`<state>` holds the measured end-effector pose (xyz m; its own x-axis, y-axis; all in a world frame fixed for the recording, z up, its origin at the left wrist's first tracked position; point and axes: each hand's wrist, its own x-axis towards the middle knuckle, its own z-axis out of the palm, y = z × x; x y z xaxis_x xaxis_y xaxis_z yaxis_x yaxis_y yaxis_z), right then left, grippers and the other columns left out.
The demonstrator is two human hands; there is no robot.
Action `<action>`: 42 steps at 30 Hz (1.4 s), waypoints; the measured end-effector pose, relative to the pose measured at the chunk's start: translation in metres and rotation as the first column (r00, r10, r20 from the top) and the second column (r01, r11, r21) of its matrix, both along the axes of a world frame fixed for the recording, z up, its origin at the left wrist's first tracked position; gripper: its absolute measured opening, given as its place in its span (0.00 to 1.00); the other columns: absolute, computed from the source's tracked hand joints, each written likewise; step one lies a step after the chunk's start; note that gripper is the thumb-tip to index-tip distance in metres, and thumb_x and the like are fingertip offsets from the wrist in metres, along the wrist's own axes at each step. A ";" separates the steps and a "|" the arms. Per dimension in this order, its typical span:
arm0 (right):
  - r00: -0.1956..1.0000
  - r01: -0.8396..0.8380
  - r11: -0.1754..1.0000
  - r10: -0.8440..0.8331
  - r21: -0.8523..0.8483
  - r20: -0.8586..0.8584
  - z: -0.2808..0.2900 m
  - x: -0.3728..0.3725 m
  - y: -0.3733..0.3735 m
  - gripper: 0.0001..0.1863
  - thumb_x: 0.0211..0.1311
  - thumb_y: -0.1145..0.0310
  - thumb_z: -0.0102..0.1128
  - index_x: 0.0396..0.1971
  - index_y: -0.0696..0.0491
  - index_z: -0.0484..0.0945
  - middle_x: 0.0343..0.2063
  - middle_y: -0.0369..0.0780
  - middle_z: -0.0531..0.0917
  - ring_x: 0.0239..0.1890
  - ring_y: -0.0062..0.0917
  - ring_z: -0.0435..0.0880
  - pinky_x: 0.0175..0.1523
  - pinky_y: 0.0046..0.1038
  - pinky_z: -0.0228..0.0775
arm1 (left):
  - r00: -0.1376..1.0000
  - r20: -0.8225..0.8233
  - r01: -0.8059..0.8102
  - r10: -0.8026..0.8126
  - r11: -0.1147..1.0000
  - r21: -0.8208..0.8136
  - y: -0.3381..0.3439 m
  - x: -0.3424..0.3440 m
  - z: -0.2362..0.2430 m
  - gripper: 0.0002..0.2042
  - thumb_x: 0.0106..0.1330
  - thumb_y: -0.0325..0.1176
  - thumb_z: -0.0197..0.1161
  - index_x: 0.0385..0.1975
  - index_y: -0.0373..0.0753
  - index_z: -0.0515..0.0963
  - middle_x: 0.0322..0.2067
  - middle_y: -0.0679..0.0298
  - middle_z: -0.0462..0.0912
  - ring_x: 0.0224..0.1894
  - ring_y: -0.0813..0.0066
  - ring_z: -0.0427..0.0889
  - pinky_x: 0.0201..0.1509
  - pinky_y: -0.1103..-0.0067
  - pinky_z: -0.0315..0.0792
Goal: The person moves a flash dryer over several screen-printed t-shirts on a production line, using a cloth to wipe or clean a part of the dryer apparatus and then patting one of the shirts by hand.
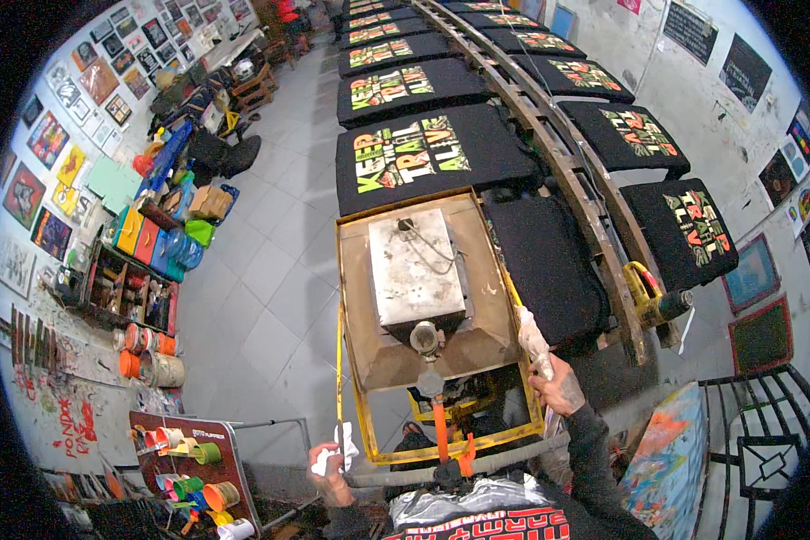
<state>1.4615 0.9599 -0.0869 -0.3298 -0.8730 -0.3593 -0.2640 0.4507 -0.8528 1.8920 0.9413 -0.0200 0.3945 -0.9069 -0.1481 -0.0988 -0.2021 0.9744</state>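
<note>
In front of me stands a heater-like unit: a yellow metal frame (450, 448) carrying a broad, worn brownish hood (355, 297) topped by a pale metal box (416, 261). My left hand (333, 475) is closed on a white cloth (347, 443) beside the frame's near left corner. Higher up on the other side, my right hand (560, 387) grips a pale, stained cloth (533, 337) bunched along the frame's right edge. Whether either hand also grasps metal beneath its cloth is hidden. An orange strap-like piece (440, 430) runs down from the unit's near end.
Black printed shirts (436, 151) lie on boards in two long rows ahead, split by a rail (558, 162). A yellow-and-black tool (652, 297) rests at the rail's near end. Shelves with paint tubs (144, 337) line the left wall; a cup rack (198, 468) stands near left.
</note>
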 end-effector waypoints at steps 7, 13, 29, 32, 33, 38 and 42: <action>0.979 0.037 0.991 -0.062 0.132 0.192 0.034 0.012 -0.008 0.14 0.56 0.70 0.63 0.43 0.54 0.77 0.29 0.39 0.81 0.28 0.26 0.79 0.36 0.32 0.74 | 0.967 -0.025 -0.255 0.254 0.960 -0.117 -0.008 -0.013 -0.017 0.09 0.52 0.32 0.57 0.31 0.37 0.72 0.28 0.65 0.70 0.31 0.75 0.73 0.38 0.79 0.69; 0.966 0.065 0.993 -0.086 0.094 0.243 0.033 0.014 0.003 0.13 0.55 0.70 0.63 0.40 0.53 0.75 0.29 0.35 0.79 0.29 0.23 0.78 0.37 0.29 0.72 | 0.954 -0.069 -0.297 0.293 0.953 -0.052 -0.005 -0.007 -0.020 0.06 0.56 0.32 0.55 0.30 0.38 0.71 0.29 0.64 0.70 0.33 0.75 0.72 0.42 0.78 0.70; 0.910 0.370 0.929 -0.359 -0.014 0.207 0.031 0.046 0.035 0.14 0.48 0.76 0.62 0.37 0.53 0.71 0.17 0.29 0.70 0.11 0.13 0.65 0.16 0.21 0.56 | 0.995 -0.079 -0.066 0.066 0.998 -0.002 -0.057 -0.001 -0.005 0.08 0.65 0.35 0.55 0.38 0.38 0.71 0.32 0.64 0.71 0.32 0.78 0.72 0.30 0.82 0.69; 0.868 0.416 0.909 -0.406 0.025 0.286 0.033 0.040 0.035 0.14 0.48 0.77 0.61 0.37 0.52 0.71 0.17 0.29 0.70 0.11 0.13 0.64 0.16 0.21 0.56 | 0.992 -0.120 0.018 -0.034 0.991 -0.132 -0.076 -0.002 -0.021 0.08 0.63 0.34 0.56 0.37 0.39 0.71 0.33 0.64 0.71 0.31 0.78 0.73 0.25 0.82 0.67; 0.883 0.415 0.910 -0.400 -0.010 0.246 0.022 0.056 0.038 0.15 0.48 0.77 0.62 0.37 0.52 0.71 0.16 0.29 0.69 0.11 0.13 0.64 0.16 0.21 0.56 | 0.994 -0.108 0.006 -0.009 1.000 -0.029 -0.076 0.001 -0.020 0.07 0.63 0.33 0.56 0.37 0.39 0.71 0.33 0.65 0.70 0.33 0.78 0.72 0.31 0.81 0.69; 0.886 0.435 0.899 -0.418 -0.045 0.199 0.001 0.056 0.036 0.15 0.49 0.77 0.62 0.37 0.52 0.71 0.15 0.28 0.69 0.10 0.12 0.64 0.15 0.21 0.56 | 0.991 -0.122 0.039 -0.047 0.997 -0.068 -0.100 0.001 -0.010 0.07 0.62 0.32 0.56 0.37 0.38 0.71 0.33 0.65 0.70 0.36 0.77 0.72 0.44 0.79 0.70; 0.869 0.464 0.884 -0.440 -0.064 0.227 -0.004 0.074 0.030 0.15 0.49 0.76 0.63 0.37 0.52 0.71 0.16 0.29 0.69 0.10 0.12 0.64 0.15 0.20 0.56 | 0.992 -0.076 0.091 -0.100 0.990 -0.109 -0.121 0.022 -0.020 0.06 0.61 0.30 0.56 0.35 0.38 0.71 0.33 0.65 0.70 0.36 0.77 0.71 0.44 0.80 0.69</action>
<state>1.5351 0.9899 -0.0914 -0.6297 -0.6842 -0.3679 0.1264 0.3770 -0.9175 1.9139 0.8201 -0.0395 0.2958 -0.9520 -0.0782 -0.0331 -0.0920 0.9952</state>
